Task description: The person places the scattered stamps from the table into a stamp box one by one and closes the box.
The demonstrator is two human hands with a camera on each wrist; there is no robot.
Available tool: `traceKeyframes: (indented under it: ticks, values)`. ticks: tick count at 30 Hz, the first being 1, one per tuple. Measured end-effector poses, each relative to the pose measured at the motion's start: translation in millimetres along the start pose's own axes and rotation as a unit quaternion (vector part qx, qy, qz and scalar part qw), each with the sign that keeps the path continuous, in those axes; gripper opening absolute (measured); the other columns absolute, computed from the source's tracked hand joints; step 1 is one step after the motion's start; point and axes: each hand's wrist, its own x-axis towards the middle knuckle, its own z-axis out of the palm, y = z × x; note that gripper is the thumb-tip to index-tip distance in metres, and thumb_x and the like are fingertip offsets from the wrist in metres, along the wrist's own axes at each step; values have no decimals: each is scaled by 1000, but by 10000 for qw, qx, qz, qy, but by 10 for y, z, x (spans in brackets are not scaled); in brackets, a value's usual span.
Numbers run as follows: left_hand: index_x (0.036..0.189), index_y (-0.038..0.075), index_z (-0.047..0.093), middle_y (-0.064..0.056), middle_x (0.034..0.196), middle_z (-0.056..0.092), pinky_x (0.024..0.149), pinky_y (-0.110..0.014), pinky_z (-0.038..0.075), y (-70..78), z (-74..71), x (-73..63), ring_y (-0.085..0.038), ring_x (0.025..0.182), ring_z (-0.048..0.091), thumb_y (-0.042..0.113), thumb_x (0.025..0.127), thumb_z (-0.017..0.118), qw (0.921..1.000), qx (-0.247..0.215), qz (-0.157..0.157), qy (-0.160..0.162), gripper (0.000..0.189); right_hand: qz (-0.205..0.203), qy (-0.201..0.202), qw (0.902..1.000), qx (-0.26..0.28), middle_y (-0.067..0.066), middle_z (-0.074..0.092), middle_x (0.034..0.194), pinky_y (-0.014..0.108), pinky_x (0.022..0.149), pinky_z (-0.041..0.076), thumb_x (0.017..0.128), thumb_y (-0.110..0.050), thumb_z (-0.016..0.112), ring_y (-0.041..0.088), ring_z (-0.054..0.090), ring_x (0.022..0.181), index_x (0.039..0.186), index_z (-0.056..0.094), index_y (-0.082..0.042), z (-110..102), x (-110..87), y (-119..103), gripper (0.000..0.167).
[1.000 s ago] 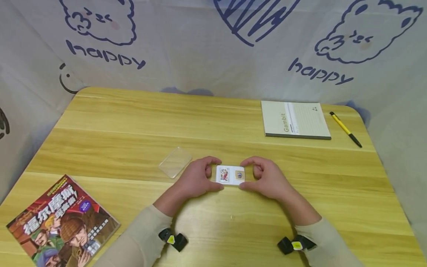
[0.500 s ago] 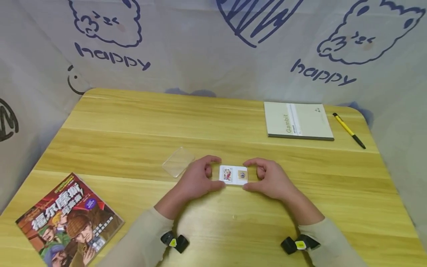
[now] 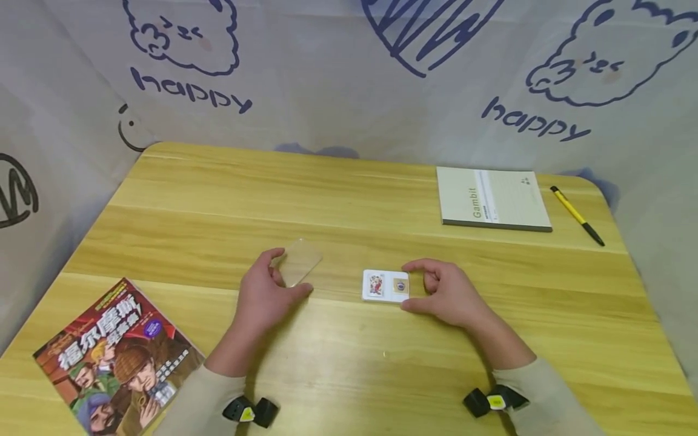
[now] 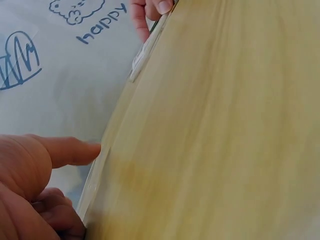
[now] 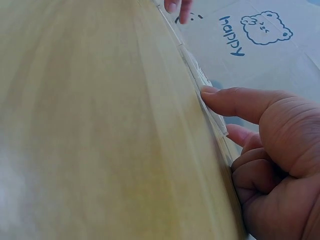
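Observation:
A small white card box (image 3: 382,284) with two little pictures on top lies flat on the wooden table (image 3: 349,200). My right hand (image 3: 407,286) pinches its right end between thumb and forefinger; the right wrist view shows the thumb (image 5: 225,100) against the box's edge (image 5: 202,80). To the left, a clear plastic lid (image 3: 302,257) lies on the table. My left hand (image 3: 289,274) holds its near end between forefinger and thumb. In the left wrist view the thumb (image 4: 70,150) touches the lid's edge (image 4: 95,180).
A colourful comic book (image 3: 114,357) lies at the near left corner. A pale notebook marked Gambit (image 3: 493,198) and a yellow-and-black pen (image 3: 578,215) lie at the far right. A printed cloth (image 3: 349,79) hangs behind the table.
My left hand let go of the card box's left end and moved left to the clear lid. The right hand has kept its hold on the box.

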Motion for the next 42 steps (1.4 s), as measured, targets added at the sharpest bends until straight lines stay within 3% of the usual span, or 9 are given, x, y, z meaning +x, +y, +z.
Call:
traceKeyframes:
  ticks: [7,15,21,26,33,42]
  values:
    - [137,-3,50,-10,86,54,64,-34,43,4,-60,-4,-23,75,51,18,76,86,9992,303,-201,174,74,-68,-13,10000,37,-5,28,58,34,70,40,69,-15,93,11,27,54,121,68,-8,-2,5,21,57]
    - [133,-5,53,-13,90,59,64,-33,46,2,-43,47,-24,77,55,16,73,85,9989,276,-318,202,71,-28,-29,9999,130,-5,28,58,32,70,39,69,-15,93,11,27,54,121,68,-6,-6,1,7,59]
    - [132,-2,54,-13,91,64,59,-30,48,52,11,66,-22,76,58,9,68,82,9991,16,-284,324,71,-31,-13,9999,137,-5,28,59,33,71,39,68,-15,93,11,27,54,121,68,-6,-6,-2,-8,59]
    - [129,1,56,-10,81,62,52,-28,45,140,85,70,-18,67,55,6,66,83,9986,-395,-49,352,69,-39,-11,9999,136,-5,28,59,33,70,39,68,-14,93,11,27,54,121,68,-6,-4,4,-4,59]
    - [128,4,60,0,59,40,45,-25,30,290,262,119,-12,51,35,1,67,85,9949,-867,504,-86,66,-55,-1,9998,194,-5,29,59,31,67,38,68,-13,93,11,27,54,121,68,-4,-9,-3,0,59]
    - [126,3,61,2,58,36,46,-25,29,430,536,214,-12,51,34,-5,67,84,9817,-1078,1086,-1135,64,-57,19,9998,182,-5,30,60,32,70,39,68,-14,94,12,29,55,120,68,-5,-9,3,24,59]
